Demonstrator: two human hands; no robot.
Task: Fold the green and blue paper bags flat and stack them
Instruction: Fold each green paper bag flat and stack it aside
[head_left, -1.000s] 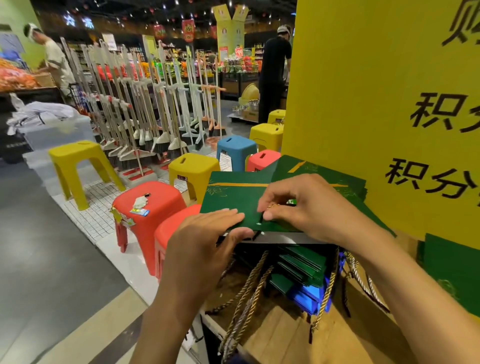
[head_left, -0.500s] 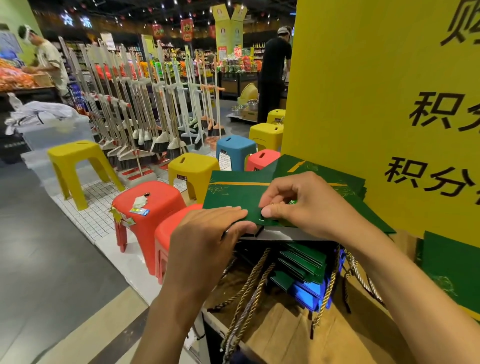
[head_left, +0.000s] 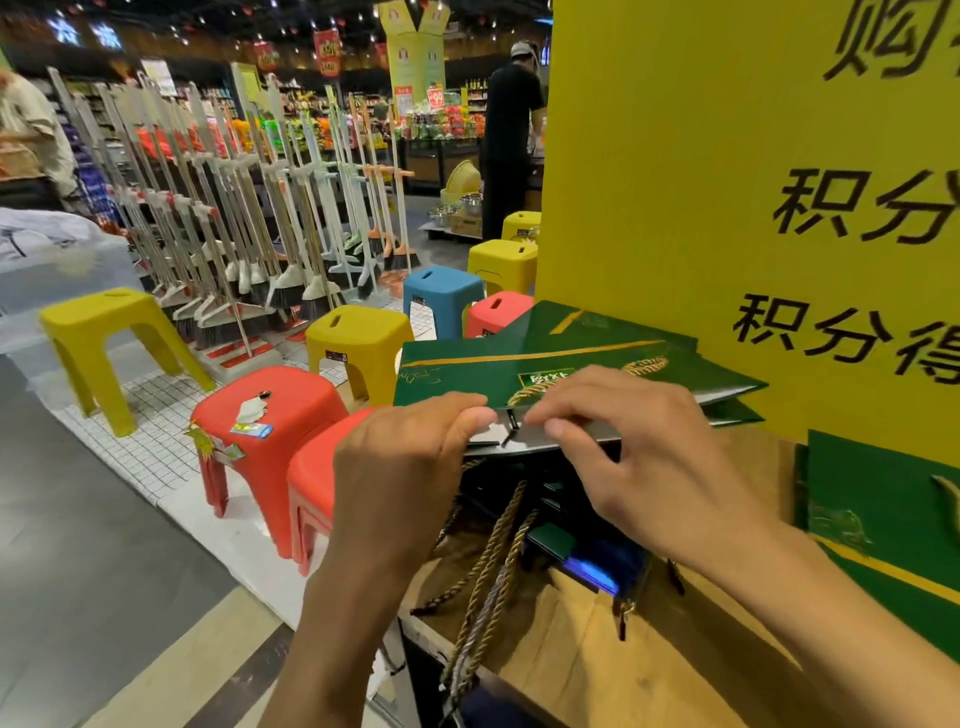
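Observation:
A flat green paper bag with a gold stripe and rope handle lies on top of a stack of green bags at the counter's far end. My left hand grips its near edge, thumb underneath. My right hand pinches the same edge just to the right, fingers curled over it. Below the bag, more green bags and a blue bag sit in shadow with gold rope handles hanging out. Another green bag lies at the right.
A tall yellow sign stands right behind the stack. The brown counter runs toward me. Red, yellow and blue plastic stools crowd the floor at left, with a rack of brooms beyond. People stand in the background.
The top green bag has lifted slightly at its near edge. My right hand slid back toward me from on top of the bag to its near edge. My left hand kept its grip.

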